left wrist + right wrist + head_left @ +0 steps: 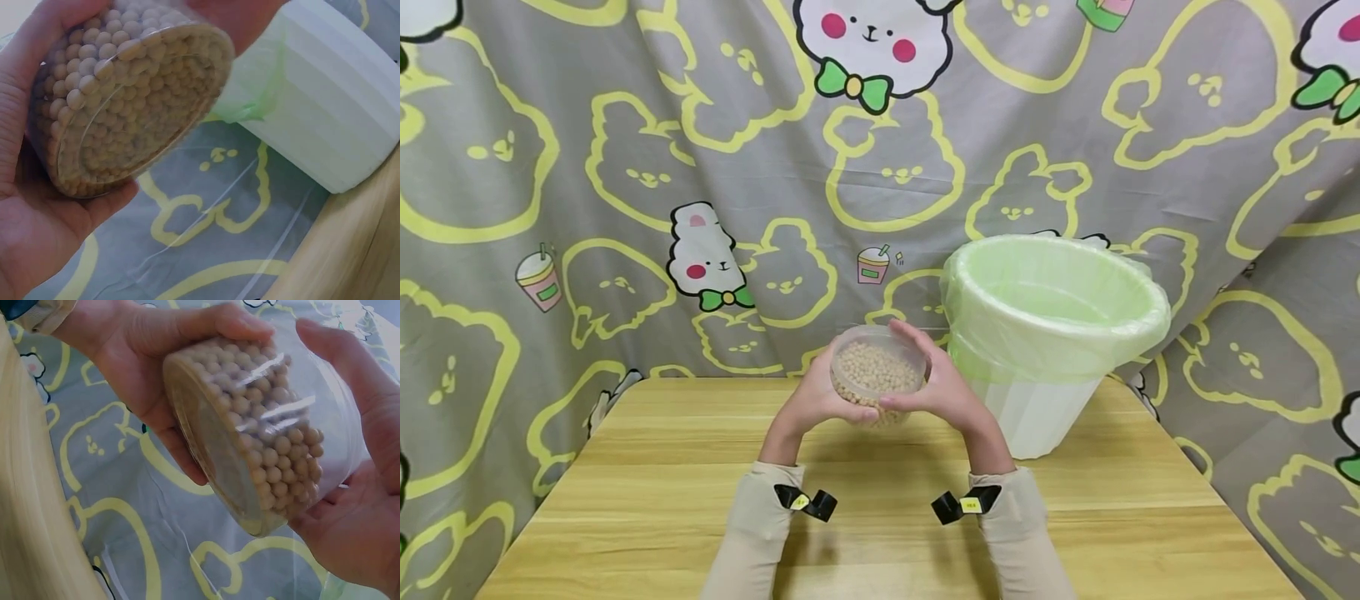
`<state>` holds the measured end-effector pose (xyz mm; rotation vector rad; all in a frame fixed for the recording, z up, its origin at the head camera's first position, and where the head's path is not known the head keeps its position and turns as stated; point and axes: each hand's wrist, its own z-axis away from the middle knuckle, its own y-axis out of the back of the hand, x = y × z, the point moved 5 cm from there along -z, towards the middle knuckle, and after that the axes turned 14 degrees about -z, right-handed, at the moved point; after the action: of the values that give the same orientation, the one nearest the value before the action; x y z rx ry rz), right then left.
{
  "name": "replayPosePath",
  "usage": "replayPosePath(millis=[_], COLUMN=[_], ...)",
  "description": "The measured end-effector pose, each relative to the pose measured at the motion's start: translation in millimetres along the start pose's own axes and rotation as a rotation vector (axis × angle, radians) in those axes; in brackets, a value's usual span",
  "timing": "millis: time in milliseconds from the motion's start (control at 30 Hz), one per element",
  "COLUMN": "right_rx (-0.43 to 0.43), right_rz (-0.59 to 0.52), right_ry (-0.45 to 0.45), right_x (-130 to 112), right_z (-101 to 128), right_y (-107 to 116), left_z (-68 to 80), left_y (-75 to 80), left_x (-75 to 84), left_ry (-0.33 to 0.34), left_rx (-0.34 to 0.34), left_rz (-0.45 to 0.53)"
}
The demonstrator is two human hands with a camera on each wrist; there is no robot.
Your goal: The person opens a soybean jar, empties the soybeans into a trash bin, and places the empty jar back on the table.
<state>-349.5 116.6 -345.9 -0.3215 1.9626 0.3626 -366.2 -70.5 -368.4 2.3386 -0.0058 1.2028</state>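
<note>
Over a table (655, 500) near a lined bin (1037, 408), left hand (815, 398) and right hand (946, 390) grip a tub (217, 453) of balls (876, 367).

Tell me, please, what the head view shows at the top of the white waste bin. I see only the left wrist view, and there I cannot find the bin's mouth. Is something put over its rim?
Observer: Yes. In the head view, a pale green plastic bag lines the white waste bin and is folded outward over its rim.

Operator: Thank you. My view shows mostly the base of the clear container. Do the beige balls inside it reach up to its rim?

Observer: They do not. In the right wrist view, the beige balls stop short of the rim, and a band of the clear container next to the rim has no balls behind it.
</note>
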Motion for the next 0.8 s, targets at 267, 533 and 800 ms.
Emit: replayPosePath(millis=[267, 533, 800], right_rx=[0.086, 0.007, 0.039], right_rz=[0.069, 0.008, 0.073], right_ry=[0.025, 0.030, 0.026], right_x=[-3.7, -0.3, -3.8], right_z=[-1.0, -1.0, -0.5], right_y=[-2.8, -0.5, -3.9], left_z=[-1.3, -0.2, 0.9], left_y=[-0.7, 1.7, 1.1], left_x=[-2.5, -2.4, -2.7], left_ry=[0.021, -0.006, 0.033], left_rx=[0.036, -0.008, 0.009], left_rz=[-0.016, 0.012, -0.023])
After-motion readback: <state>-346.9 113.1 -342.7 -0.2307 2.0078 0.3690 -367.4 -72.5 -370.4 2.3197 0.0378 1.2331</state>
